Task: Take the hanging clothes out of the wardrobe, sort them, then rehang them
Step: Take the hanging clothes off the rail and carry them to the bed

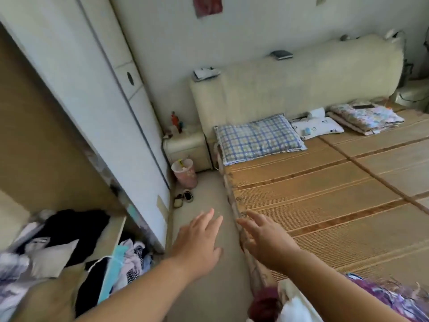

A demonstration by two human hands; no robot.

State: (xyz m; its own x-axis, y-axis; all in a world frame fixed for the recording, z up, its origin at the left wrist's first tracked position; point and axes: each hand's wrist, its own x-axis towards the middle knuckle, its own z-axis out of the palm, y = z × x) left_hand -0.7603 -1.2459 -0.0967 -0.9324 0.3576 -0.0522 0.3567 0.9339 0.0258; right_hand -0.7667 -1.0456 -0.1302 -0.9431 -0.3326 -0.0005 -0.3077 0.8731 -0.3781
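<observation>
We hold both hands out with fingers straight, gripping nothing. Our left hand hangs over the floor between the wardrobe and the bed, and our right hand is above the bed's left edge. Clothes lie heaped inside the open wardrobe, and a purple garment lies on the bed's near edge.

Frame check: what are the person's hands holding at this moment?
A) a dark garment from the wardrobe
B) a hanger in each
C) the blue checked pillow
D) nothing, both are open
D: the left hand and the right hand both reach forward with fingers straight and spread and nothing in them, the left above the floor, the right above the edge of the bed.
</observation>
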